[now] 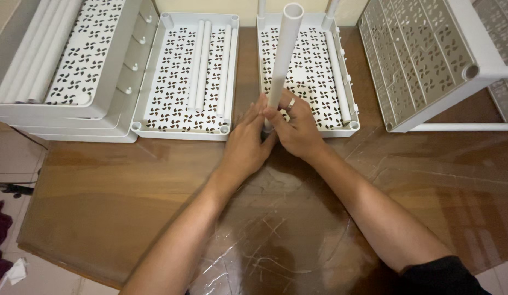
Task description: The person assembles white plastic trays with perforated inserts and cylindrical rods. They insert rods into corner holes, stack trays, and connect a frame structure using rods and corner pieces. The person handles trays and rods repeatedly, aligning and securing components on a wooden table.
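A white plastic tube (284, 52) stands upright at the near left corner of a white perforated shelf tray (311, 82). My left hand (245, 145) and my right hand (295, 128) both wrap around the tube's lower end, fingers closed on it. A ring shows on my right hand. Two more upright tubes rise from the tray's far corners, and a loose tube lies along its right side. The tube's bottom end is hidden behind my fingers.
A second tray (188, 76) with several loose tubes lies to the left, beside a stack of trays (73, 60) at far left. An assembled grey-white rack (429, 60) stands at right. All rest on a brown table (128, 196) covered with clear film.
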